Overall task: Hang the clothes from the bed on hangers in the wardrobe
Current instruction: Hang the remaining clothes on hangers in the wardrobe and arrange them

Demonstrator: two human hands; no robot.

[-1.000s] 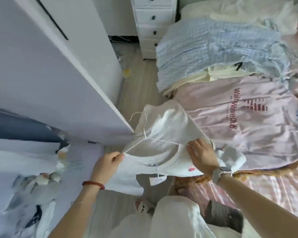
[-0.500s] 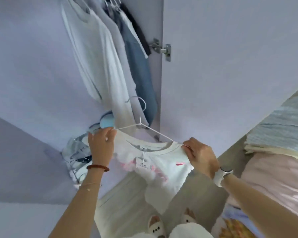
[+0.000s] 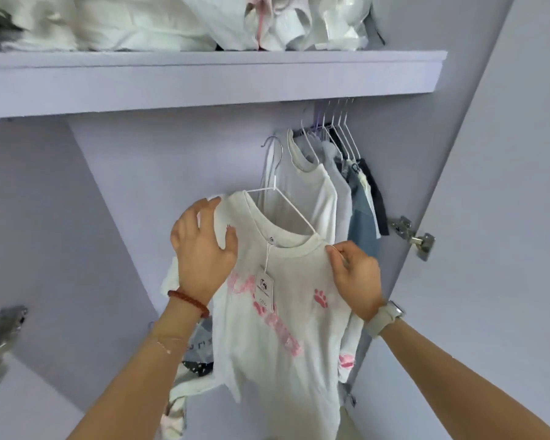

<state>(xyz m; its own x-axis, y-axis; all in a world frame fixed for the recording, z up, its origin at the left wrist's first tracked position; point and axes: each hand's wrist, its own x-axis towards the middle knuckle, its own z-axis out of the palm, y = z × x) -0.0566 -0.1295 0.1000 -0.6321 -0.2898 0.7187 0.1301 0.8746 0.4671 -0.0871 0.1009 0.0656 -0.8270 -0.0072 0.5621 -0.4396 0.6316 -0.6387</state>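
1. So now I'm facing the wardrobe rail (image 3: 311,130) instead of the bed.
2. Left hand (image 3: 204,249) and right hand (image 3: 356,274) each grip a shoulder of the white shirt (image 3: 277,312).
3. Its hanger (image 3: 275,173) sits just below the rail, not hooked yet.

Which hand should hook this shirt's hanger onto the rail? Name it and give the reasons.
Probably the right hand: it pinches the white shirt at the shoulder nearer the rail. The left hand holds the far shoulder.

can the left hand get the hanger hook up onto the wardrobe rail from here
Probably yes. The left hand grips the white t-shirt at its shoulder, the hanger hook sits just left of the hung clothes, and nothing blocks that stretch; the rail itself is barely visible.
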